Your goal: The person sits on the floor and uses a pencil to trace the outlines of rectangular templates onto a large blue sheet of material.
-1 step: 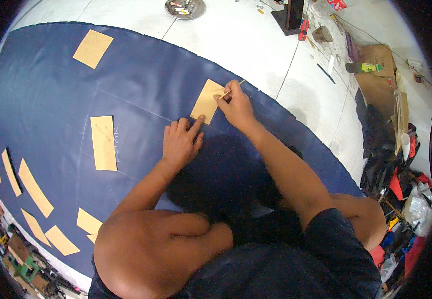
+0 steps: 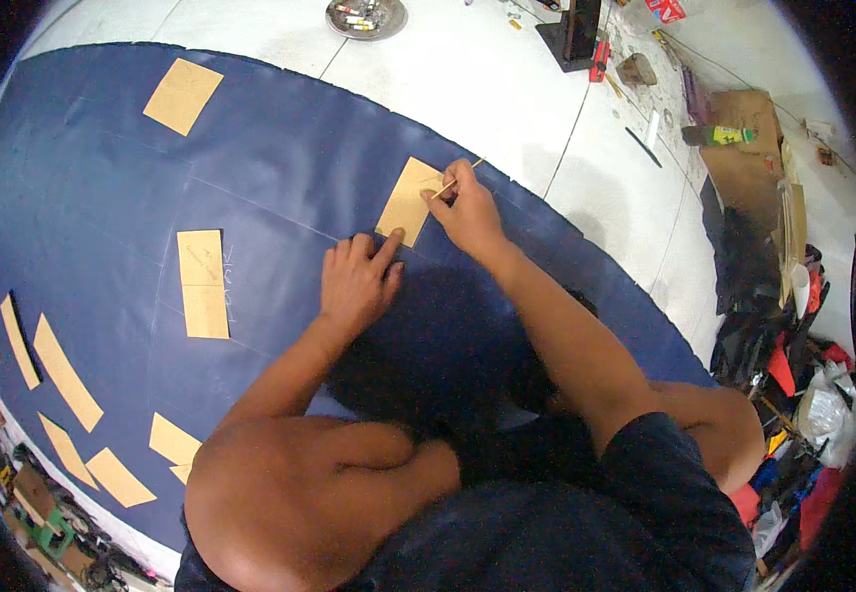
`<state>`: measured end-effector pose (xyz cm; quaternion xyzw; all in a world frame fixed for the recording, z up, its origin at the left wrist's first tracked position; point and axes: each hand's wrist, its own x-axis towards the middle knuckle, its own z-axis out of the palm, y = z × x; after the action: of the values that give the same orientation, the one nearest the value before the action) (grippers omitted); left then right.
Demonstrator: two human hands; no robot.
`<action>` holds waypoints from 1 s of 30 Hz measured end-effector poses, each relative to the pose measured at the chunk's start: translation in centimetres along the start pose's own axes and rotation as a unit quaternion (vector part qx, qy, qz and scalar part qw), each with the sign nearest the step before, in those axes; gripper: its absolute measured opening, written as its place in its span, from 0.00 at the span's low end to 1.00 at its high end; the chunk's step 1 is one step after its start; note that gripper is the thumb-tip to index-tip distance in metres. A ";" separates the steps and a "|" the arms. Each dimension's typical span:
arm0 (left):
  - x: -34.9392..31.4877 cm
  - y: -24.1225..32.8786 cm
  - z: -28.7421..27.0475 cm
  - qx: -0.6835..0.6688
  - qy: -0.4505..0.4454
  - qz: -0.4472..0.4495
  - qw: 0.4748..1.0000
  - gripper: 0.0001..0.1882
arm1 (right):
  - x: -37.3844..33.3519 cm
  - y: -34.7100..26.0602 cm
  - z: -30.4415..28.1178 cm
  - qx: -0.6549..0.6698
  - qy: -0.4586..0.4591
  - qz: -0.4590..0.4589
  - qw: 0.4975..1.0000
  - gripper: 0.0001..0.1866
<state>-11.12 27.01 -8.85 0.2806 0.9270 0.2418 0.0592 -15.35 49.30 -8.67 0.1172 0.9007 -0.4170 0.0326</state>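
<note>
A tan card rectangle lies on a wide sheet of dark blue material. My left hand rests at the card's lower corner, its index fingertip pressing there and its other fingers apart on the sheet. Between the fingers of my right hand is a thin yellowish stick, slanted, its lower end at the card's right edge. Whether it is a marking tool I cannot tell. Faint lines run over the sheet, some beside another marked tan card to the left.
More tan pieces lie on the sheet, one at the far left and several near the left edge. On the white tiled floor stand a round metal dish and a dark metal stand. A bottle and piled scraps line the right side.
</note>
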 end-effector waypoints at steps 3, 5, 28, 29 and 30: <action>0.0 -0.1 0.5 0.003 0.025 0.011 1.000 0.27 | 0.5 1.0 -1.0 -0.001 0.067 -0.057 0.996 0.19; 0.0 -0.1 0.7 0.008 0.036 0.015 0.999 0.27 | 1.3 1.8 -2.4 -0.026 0.138 -0.050 0.989 0.19; -1.4 0.7 0.2 0.030 0.013 -0.005 0.999 0.29 | -5.3 3.5 -0.2 -0.178 -0.017 -0.261 0.949 0.14; -1.4 0.6 0.3 0.030 0.015 -0.003 0.999 0.29 | -5.3 3.5 -0.3 -0.176 -0.014 -0.264 0.948 0.14; -1.4 0.5 0.4 0.031 0.018 -0.001 0.999 0.29 | -5.2 3.4 -0.3 -0.174 -0.011 -0.268 0.948 0.14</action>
<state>-9.64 26.79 -8.95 0.2768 0.9352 0.2181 0.0346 -9.44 50.70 -10.20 -0.1404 0.9572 -0.2482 -0.0499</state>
